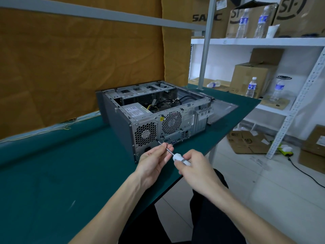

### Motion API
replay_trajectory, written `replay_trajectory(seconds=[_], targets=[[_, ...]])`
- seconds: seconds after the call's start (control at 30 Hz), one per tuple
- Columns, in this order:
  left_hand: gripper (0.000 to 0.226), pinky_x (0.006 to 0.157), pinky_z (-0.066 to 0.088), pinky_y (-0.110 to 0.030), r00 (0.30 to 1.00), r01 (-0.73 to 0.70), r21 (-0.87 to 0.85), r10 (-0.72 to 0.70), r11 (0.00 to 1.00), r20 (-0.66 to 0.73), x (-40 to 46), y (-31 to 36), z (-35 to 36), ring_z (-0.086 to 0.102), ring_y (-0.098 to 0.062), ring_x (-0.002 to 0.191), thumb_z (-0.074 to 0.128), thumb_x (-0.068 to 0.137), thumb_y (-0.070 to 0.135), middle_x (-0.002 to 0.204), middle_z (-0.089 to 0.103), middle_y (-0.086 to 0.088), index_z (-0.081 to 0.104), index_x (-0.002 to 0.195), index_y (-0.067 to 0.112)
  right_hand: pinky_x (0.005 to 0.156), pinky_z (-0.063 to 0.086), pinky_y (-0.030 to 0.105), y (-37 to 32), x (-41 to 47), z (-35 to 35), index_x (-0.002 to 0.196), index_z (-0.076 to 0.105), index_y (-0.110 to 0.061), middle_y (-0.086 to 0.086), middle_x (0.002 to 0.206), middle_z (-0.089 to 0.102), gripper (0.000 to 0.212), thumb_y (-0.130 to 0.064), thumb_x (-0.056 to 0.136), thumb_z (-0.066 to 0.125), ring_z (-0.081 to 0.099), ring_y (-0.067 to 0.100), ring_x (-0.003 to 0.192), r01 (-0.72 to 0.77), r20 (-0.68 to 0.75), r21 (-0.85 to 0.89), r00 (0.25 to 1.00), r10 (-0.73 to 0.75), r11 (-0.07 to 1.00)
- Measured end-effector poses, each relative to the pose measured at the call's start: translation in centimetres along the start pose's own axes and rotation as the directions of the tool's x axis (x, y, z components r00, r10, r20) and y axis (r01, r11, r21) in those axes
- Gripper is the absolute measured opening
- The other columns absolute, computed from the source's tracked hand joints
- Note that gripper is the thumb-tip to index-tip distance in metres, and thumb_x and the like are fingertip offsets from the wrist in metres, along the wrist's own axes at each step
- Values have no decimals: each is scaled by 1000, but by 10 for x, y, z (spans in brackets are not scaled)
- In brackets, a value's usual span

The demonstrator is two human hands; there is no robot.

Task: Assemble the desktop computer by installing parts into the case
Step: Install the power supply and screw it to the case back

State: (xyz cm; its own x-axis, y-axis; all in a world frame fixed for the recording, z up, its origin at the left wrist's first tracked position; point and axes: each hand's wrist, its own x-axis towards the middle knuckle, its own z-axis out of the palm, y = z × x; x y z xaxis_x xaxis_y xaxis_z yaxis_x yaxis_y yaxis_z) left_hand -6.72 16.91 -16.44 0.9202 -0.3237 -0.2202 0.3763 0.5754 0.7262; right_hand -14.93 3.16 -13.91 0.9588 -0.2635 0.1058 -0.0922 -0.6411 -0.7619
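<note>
Green mat-covered table (52,173) right up front, running back to an orange-brown cloth wall (79,64), white shelving (255,41) off to the right. Closest in, both hands are on a screwdriver (175,155): the right hand (197,168) curls around its white handle, and the left hand (154,159) pinches the metal shaft between thumb and fingertips, steadying it. The tip meets the rear panel of the computer case (123,127), at the lower right corner of the power supply's honeycomb grille (145,134). The case lies on its side near the table's right edge, open on top; inside sit the grey power supply (135,110) with a printed label too small to read, a bundle of black and yellow cables (163,103), and the drive bays (146,90) at the far end. A round fan grille (171,122) is beside the supply vent, with a yellow warning sticker (162,118) between them. Just past the case, the side panel (223,110) lies flat. Further back, the shelves carry cardboard boxes (251,80), two up top printed "SF" (292,7), and several water bottles (251,87), one of them lying down.
</note>
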Motion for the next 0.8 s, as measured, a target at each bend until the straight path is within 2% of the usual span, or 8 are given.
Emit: replay_trajectory(seconds=[0.13, 0.23, 0.33, 0.43, 0.57, 0.67, 0.73, 0.8], targets=[[19, 70, 59, -20, 1000, -17, 18, 17, 1000, 12, -1, 5, -6, 76, -18, 97, 63, 98, 9, 109, 75, -18, 70, 109, -5, 34, 30, 21, -13, 2, -11, 105, 67, -2, 10, 73, 73, 31, -32, 99, 62, 49, 13, 46, -552, 461, 541, 825, 326, 634], [15, 70, 60, -19, 999, -41, 48, 43, 998, -23, 0, 2, -5, 76, -17, 93, 64, 97, 7, 105, 76, -17, 72, 104, -4, 42, 34, 22, -12, -5, -11, 115, 56, -19, 0, 88, 72, 38, -45, 90, 70, 58, 11, 55, -271, 269, 160, 937, 222, 949], [17, 70, 59, -19, 998, -53, 47, 55, 997, -32, 1, -1, -3, 76, -17, 92, 66, 96, 10, 103, 77, -16, 72, 104, -4, 47, 29, 22, 0, -10, -1, 107, 47, -27, -8, 92, 64, 29, -43, 93, 67, 55, 10, 65, 136, -6, -390, 989, -151, 911], [21, 71, 59, -19, 999, -46, 64, 46, 997, -10, 2, 1, -6, 76, -17, 95, 66, 97, 13, 107, 76, -17, 72, 107, -5, 44, 39, 26, -2, -2, -1, 104, 60, -14, -2, 77, 74, 21, -34, 98, 64, 55, 11, 54, -65, 47, 132, 997, 59, 989], [17, 72, 59, -19, 999, -46, 51, 46, 998, 1, -1, 6, -9, 75, -18, 98, 64, 97, 9, 109, 75, -19, 73, 104, -5, 31, 28, 19, -10, 4, -12, 109, 64, 0, 13, 79, 74, 33, -31, 99, 62, 47, 12, 44, -593, 524, 576, 796, 303, 562], [15, 71, 59, -18, 997, -69, 76, 72, 995, -41, -2, 2, -6, 76, -17, 94, 65, 97, 7, 106, 76, -18, 74, 101, -4, 43, 36, 23, -5, -3, -8, 111, 56, -21, 2, 87, 74, 35, -44, 89, 70, 58, 11, 57, -264, 247, 155, 943, 221, 952], [16, 72, 59, -18, 994, -81, 89, 87, 993, -66, -2, 0, -3, 76, -16, 93, 66, 96, 8, 105, 77, -17, 73, 103, -5, 49, 37, 26, 2, -6, 0, 101, 50, -28, -8, 83, 64, 29, -45, 90, 70, 58, 9, 65, 42, 12, -252, 999, -40, 967], [20, 74, 59, -18, 991, -90, 102, 99, 991, -87, -2, -1, -1, 76, -14, 90, 70, 94, 10, 103, 77, -16, 73, 105, -6, 52, 42, 30, 1, -3, 5, 95, 54, -24, -7, 75, 66, 23, -46, 97, 60, 58, 10, 62, 108, -33, -271, 992, -121, 957]])
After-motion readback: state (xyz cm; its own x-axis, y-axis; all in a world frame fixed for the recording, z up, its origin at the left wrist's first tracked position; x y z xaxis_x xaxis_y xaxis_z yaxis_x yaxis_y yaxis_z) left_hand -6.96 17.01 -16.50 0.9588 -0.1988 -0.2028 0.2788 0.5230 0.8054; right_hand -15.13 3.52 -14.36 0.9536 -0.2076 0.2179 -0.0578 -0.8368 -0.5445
